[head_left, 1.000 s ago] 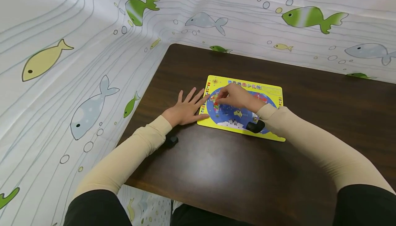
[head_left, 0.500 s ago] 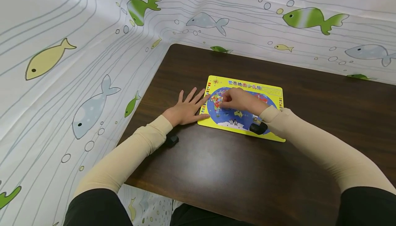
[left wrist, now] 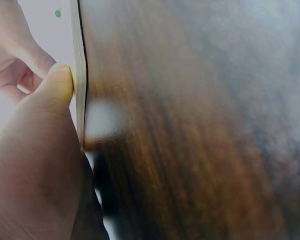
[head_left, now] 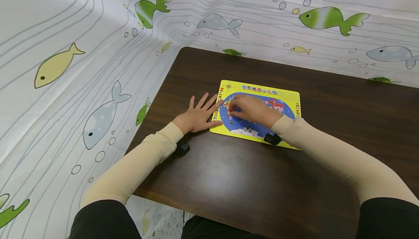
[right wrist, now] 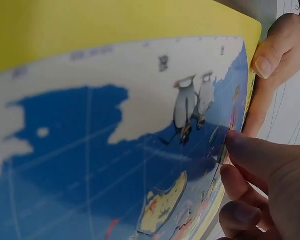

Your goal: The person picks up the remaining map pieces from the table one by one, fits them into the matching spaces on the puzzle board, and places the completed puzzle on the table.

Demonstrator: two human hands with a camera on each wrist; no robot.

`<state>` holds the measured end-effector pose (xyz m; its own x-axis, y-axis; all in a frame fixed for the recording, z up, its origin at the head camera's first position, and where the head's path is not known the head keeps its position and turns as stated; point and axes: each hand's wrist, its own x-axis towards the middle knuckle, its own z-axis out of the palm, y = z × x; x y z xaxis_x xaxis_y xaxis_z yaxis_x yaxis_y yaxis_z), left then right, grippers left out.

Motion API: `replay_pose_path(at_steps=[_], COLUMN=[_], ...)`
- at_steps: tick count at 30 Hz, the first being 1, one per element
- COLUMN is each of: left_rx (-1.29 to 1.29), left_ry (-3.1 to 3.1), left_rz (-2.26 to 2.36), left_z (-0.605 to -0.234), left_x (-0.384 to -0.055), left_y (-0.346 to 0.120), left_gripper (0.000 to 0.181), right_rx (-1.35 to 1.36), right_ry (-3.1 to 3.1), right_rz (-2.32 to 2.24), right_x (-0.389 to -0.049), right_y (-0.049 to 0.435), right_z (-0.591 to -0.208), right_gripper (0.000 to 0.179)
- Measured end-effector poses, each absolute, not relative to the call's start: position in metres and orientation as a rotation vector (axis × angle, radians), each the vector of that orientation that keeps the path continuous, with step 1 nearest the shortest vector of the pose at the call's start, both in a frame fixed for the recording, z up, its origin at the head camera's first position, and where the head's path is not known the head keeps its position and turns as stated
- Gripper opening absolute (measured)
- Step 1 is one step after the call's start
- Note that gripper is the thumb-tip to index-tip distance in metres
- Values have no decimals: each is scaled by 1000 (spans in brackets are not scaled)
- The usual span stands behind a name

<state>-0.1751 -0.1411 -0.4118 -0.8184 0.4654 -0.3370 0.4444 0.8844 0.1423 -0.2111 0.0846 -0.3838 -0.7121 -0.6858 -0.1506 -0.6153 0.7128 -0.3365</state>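
A yellow-bordered world map board (head_left: 226, 130) lies on the dark table, with a blue ocean, coloured continents and printed penguins. In the head view, my left hand (head_left: 196, 118) lies flat with fingers spread, its thumb and index finger over the board's left border. In the left wrist view the thumb (left wrist: 55, 95) rests at the board's edge. My right hand (head_left: 252, 108) is above the left part of the map, fingers bent and thumb tip (right wrist: 240, 142) low by the coloured continents. I cannot tell whether something small is between these fingertips.
The brown wooden table (head_left: 222, 180) extends around the board, its near edge in front of the body. A fish-printed white cloth (head_left: 262, 24) hangs along the back and left sides. Black wrist devices, such as the right one (head_left: 272, 139), sit under both forearms.
My right hand shifted slightly right over the map, then came back left and a little lower, covering the left continents again. The left hand stayed on the board's edge.
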Motion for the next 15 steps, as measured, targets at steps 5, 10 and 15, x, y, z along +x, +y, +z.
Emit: replay_pose_path(at_steps=[5,10,15], left_rx=[670,667,663], left_ry=[2690,2685,2683], left_rz=[77,71,72], left_z=[-412,-413,-413], left_x=[-176,-176,-176], left_y=[-142,-142,-142], left_gripper=[81,81,81], right_rx=[-1026,-1064,-1037], right_ry=[2695,2666,2678], right_rz=[-378,-449,-445], right_x=[-211,-212,-212], right_y=[84,84,83], right_z=[-385,-386,-385], right_gripper=[29,26,27])
